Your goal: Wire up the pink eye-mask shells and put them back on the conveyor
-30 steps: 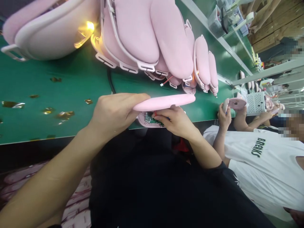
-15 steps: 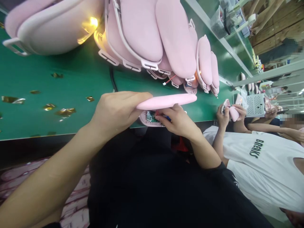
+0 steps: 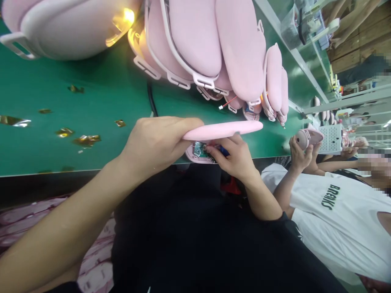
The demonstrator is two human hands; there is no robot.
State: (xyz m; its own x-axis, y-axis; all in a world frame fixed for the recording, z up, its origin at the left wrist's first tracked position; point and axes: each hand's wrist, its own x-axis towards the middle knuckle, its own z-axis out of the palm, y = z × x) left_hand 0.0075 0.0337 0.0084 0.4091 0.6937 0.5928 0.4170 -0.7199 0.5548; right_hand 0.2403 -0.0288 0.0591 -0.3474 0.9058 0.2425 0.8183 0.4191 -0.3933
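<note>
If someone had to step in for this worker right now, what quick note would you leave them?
Left hand: grips the end of the flat pink cover, held level above the base.
Right hand: fingertips at the green circuit board inside the open pink base at the edge of the green bench.
Done: board sits in the base. Left: cover is not yet closed on it.
Behind: a row of pink units on the bench.

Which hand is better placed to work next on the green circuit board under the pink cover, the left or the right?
Probably the right hand. Its fingertips are already at the circuit board. The left hand is busy gripping the end of the pink cover, holding it above the board.
</note>
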